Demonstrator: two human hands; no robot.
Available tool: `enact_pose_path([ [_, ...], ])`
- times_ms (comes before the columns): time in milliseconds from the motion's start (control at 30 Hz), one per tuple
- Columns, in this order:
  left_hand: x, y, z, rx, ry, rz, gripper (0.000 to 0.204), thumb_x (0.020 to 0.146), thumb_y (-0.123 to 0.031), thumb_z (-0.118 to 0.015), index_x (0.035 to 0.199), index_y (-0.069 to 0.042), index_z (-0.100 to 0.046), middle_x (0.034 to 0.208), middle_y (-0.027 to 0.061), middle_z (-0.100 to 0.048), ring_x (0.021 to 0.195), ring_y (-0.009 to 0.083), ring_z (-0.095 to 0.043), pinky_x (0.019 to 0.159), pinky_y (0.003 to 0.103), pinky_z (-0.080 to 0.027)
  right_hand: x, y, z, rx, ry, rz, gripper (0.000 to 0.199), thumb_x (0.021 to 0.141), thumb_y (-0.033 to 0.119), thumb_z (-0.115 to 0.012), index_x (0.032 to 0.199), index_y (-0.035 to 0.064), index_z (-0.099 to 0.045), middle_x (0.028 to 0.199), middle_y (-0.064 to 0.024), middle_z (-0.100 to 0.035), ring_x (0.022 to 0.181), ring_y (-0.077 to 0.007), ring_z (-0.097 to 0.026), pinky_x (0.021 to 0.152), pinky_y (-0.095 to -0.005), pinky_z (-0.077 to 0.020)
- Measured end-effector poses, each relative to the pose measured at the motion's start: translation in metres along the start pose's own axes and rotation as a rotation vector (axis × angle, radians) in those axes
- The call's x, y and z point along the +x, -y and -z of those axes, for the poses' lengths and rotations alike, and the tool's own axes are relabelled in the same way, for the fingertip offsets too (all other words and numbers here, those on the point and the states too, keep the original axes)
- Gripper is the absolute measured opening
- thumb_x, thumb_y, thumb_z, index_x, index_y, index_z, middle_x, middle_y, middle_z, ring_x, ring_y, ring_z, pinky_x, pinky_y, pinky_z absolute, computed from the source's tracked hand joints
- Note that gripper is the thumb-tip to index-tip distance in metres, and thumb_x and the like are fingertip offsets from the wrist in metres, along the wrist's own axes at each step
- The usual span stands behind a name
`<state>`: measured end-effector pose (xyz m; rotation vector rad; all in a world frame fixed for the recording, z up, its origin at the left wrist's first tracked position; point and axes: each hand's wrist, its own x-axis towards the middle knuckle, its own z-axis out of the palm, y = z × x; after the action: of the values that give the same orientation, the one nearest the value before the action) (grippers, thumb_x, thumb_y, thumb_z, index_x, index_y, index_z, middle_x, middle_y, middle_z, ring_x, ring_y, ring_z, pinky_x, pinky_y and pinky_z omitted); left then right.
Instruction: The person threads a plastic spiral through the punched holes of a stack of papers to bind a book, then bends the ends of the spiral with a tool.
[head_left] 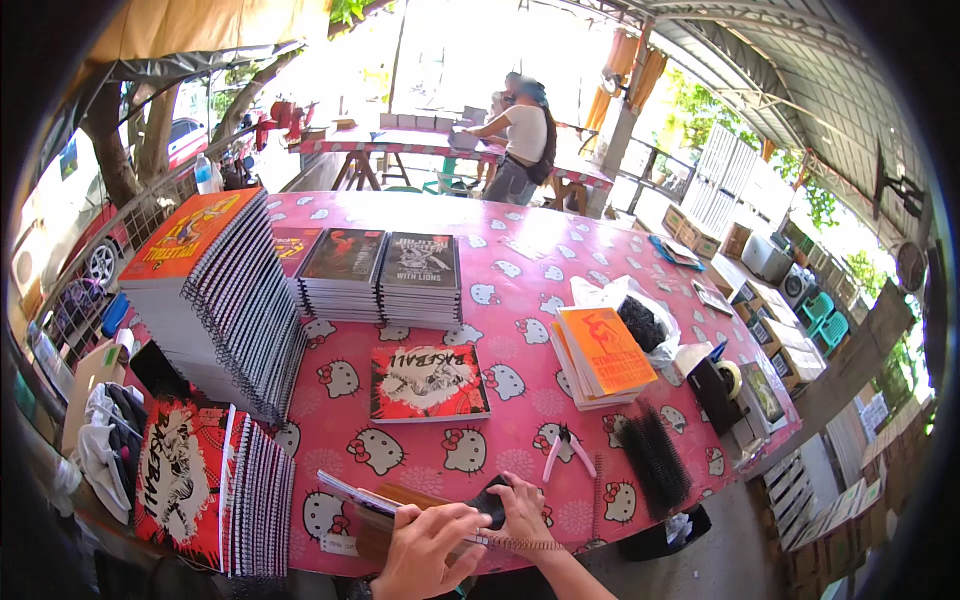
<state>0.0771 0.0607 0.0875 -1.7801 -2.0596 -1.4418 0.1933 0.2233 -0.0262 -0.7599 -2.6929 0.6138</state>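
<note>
At the near edge of the table, my left hand (430, 548) is closed round a thin notebook (368, 502), which stands tilted with its page edges up. Beside it, my right hand (522, 508) has its fingers bent over a small black object (490, 501) whose kind I cannot make out. Below my right palm, a dark spiral coil (530, 545) sticks out from the notebook's end toward the right. A brown wooden piece (408, 495) lies behind the notebook. Pink-handled pliers (568, 455) rest just beyond my right hand, apart from it.
Bound notebooks form a tall stack (225, 300), a red-covered stack (255, 500) and two dark-covered piles (420, 280). A single red book (430, 385) lies mid-table. Rightward are orange-covered books (605, 355), a bundle of black coils (655, 460) and a tape dispenser (715, 385). A person (525, 140) stands beyond.
</note>
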Motion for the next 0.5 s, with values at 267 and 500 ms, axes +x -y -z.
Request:
enact_pose_path([
  [267,-0.012,0.008,-0.009,0.224,0.077,0.027,0.014,0.081,-0.031,-0.062,0.093,-0.023,-0.064,0.086,-0.0087,-0.061,0.088,0.0107,-0.056,0.102,0.051,-0.009,0.012,0.001,0.018,0.384,0.032,0.094,0.058,0.069,0.041,-0.076,0.112,0.0075,-0.056,0.124,-0.021,-0.048,0.12,-0.0325,-0.042,0.097,-0.043,-0.0348],
  [500,-0.016,0.014,-0.009,0.249,0.116,0.066,0.016,0.081,-0.033,-0.062,0.092,-0.021,-0.063,0.086,-0.0068,-0.06,0.092,0.0116,-0.056,0.105,0.056,0.0,0.007,0.023,0.056,1.194,0.232,0.086,0.055,0.079,0.042,-0.068,0.116,0.0037,-0.055,0.122,-0.0155,-0.05,0.124,-0.023,-0.041,0.1,-0.0364,-0.0317],
])
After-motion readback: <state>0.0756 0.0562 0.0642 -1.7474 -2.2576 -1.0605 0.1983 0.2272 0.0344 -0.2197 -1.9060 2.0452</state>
